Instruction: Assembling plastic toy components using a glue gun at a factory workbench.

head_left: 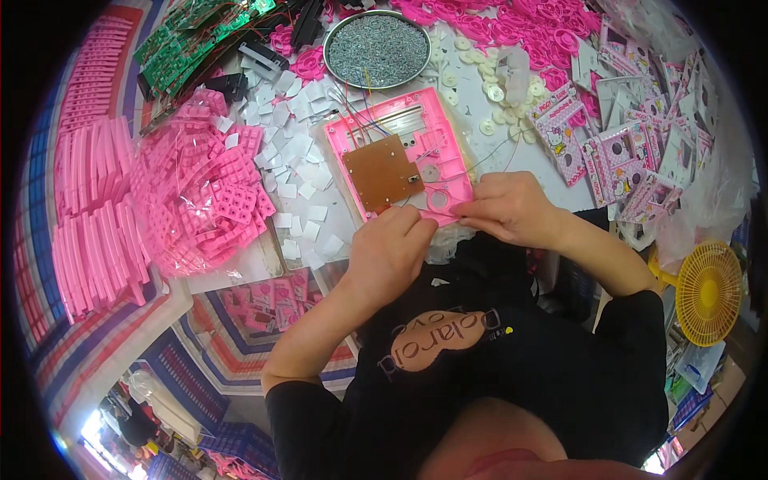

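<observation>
A pink plastic housing (458, 166) lies in front of me on clear plastic wrap, its inner side up. A brown circuit board (378, 170) rests on its left part, with thin coloured wires running from it. My left hand (394, 246) is closed at the housing's near edge, just below the board; what its fingertips hold is hidden. My right hand (512, 210) pinches at the near right corner, its thumb and finger at the end of a pink ring-shaped plastic piece (438, 200). That piece lies between both hands.
Behind the housing stands a round metal tray (328, 58) full of small screws. White paper squares (298, 160) and bagged pink keypads (212, 192) lie left. Green circuit boards (188, 60), pink rings (512, 24), cream discs (488, 126) and printed panels (624, 160) surround the far side. A yellow fan (709, 294) stands right.
</observation>
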